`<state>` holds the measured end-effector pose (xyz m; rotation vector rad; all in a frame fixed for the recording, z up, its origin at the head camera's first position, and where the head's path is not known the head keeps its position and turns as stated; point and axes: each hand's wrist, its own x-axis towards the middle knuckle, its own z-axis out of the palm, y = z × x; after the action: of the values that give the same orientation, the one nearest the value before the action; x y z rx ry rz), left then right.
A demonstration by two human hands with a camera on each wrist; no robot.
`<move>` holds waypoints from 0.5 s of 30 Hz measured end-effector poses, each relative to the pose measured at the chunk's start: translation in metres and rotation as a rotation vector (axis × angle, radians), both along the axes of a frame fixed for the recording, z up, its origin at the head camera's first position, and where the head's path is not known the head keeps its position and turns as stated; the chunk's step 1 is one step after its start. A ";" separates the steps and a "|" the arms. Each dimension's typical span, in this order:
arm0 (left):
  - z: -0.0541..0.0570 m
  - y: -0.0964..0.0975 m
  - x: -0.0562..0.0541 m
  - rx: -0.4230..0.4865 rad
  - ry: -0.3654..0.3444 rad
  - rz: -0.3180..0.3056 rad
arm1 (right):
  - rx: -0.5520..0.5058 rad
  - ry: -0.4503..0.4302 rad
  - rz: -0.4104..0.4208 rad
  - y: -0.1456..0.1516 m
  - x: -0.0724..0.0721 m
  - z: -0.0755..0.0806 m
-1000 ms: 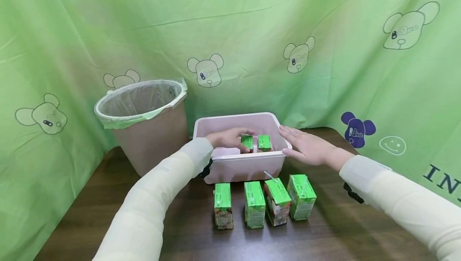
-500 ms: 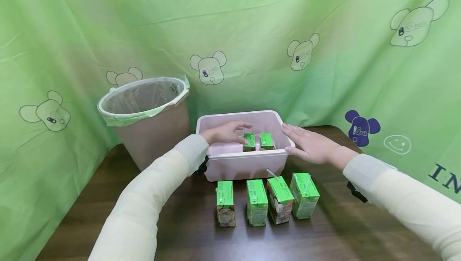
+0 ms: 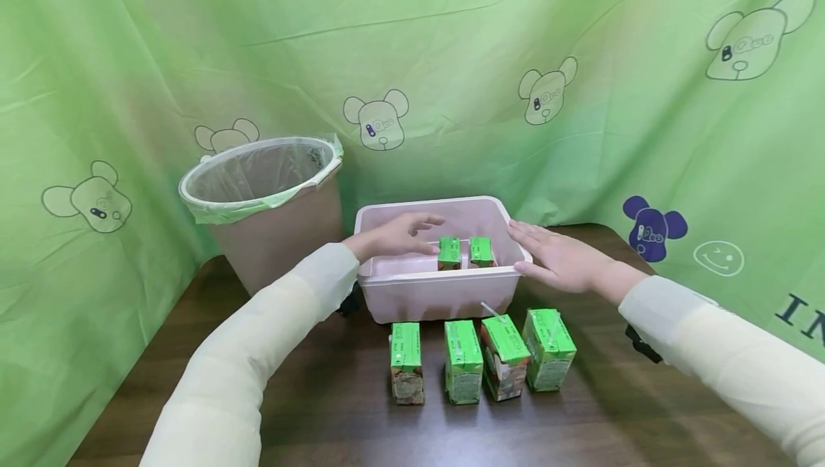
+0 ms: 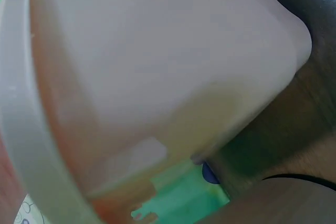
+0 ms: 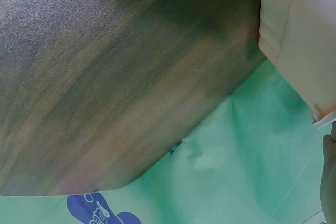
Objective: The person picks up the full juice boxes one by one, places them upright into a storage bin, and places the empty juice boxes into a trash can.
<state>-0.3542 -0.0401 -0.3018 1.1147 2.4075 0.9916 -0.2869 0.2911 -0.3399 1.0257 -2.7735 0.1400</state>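
Note:
A pink plastic bin (image 3: 438,296) stands on the table with two green-topped drink cartons inside, a left carton (image 3: 449,253) and a right carton (image 3: 480,251). Over the bin's left part is my left hand (image 3: 399,234), fingers loosely bent, holding nothing, its fingertips a little left of the cartons. My right hand (image 3: 559,259) lies with straight fingers against the bin's right rim. In the left wrist view the bin's wall (image 4: 157,51) fills most of the picture. The right wrist view has a corner of the bin (image 5: 302,40) and a sliver of the hand.
Several drink cartons stand in a row before the bin, from a left one (image 3: 407,363) to a right one (image 3: 550,349); one has a straw (image 3: 491,309) sticking up. A tall lined trash can (image 3: 283,238) stands at the left. Behind hangs a green curtain (image 3: 451,37).
My left hand has let go of the left carton in the bin and drawn back to the left. The right hand stays at the rim. The view has shifted slightly.

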 end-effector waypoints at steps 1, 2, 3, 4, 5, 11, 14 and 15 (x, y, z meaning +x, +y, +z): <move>0.000 -0.001 0.001 0.010 0.004 0.000 | 0.001 -0.001 -0.003 0.000 0.000 0.000; 0.000 -0.002 0.001 0.019 0.009 0.000 | 0.001 -0.002 -0.005 0.000 0.000 -0.001; 0.000 -0.004 0.002 0.031 0.013 0.000 | 0.002 -0.004 -0.007 0.001 0.000 -0.001; 0.000 -0.005 0.003 0.043 0.014 0.000 | 0.002 -0.005 -0.008 0.001 0.000 -0.002; 0.000 -0.007 0.004 0.055 0.015 0.001 | 0.002 -0.006 -0.008 0.001 0.000 -0.002; -0.001 -0.018 0.014 0.138 0.005 0.009 | -0.006 0.000 0.002 0.000 -0.001 -0.003; -0.001 -0.024 0.019 0.194 -0.011 0.010 | -0.009 0.003 0.001 0.000 -0.001 -0.002; -0.002 -0.026 0.020 0.214 -0.016 0.008 | -0.011 0.004 0.001 0.000 -0.002 -0.002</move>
<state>-0.3341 -0.0663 -0.3035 1.1615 2.3370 1.2802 -0.2886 0.2915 -0.3423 1.0235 -2.7653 0.1522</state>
